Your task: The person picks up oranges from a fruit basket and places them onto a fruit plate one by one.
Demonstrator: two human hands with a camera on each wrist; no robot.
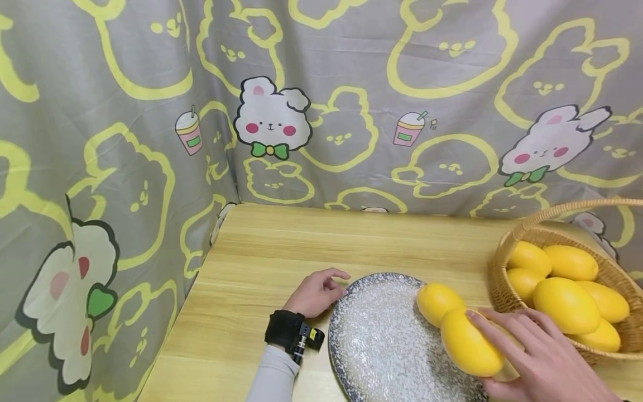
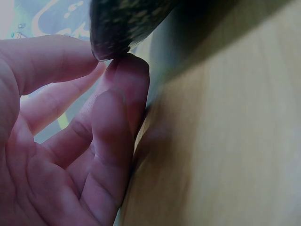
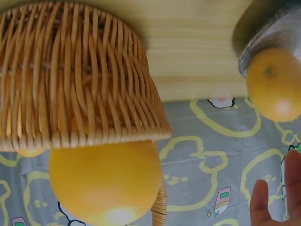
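A: What is seen, from the largest thing down?

B: A grey curtain [image 1: 351, 111] printed with yellow rabbit outlines is hung behind and to the left. Below it a pale wooden bench [image 1: 261, 251] is laid out. On the bench, at about 6 o'clock in the head view, a speckled grey plate [image 1: 382, 346] is set; at 3 o'clock a wicker basket [image 1: 507, 290] filled with yellow mangoes [image 1: 567, 304] is stood just beside it.

A: And on the plate?

B: Two mangoes are found at its 3 o'clock edge, touching each other. The farther mango [image 1: 434, 301] is left untouched. The nearer mango [image 1: 469, 343] is covered by the right hand [image 1: 542, 357], whose fingers are laid over its top and curved around it, so a hold on the fruit is kept.

A: The other hand?

B: The left hand [image 1: 316, 293] is rested on the bench at the plate's 9 o'clock rim. In the left wrist view the rim is seen pinched between thumb and fingertips [image 2: 127, 80], the remaining fingers being loosely curled. A black wrist strap [image 1: 288, 332] is worn above a pale sleeve [image 1: 271, 379].
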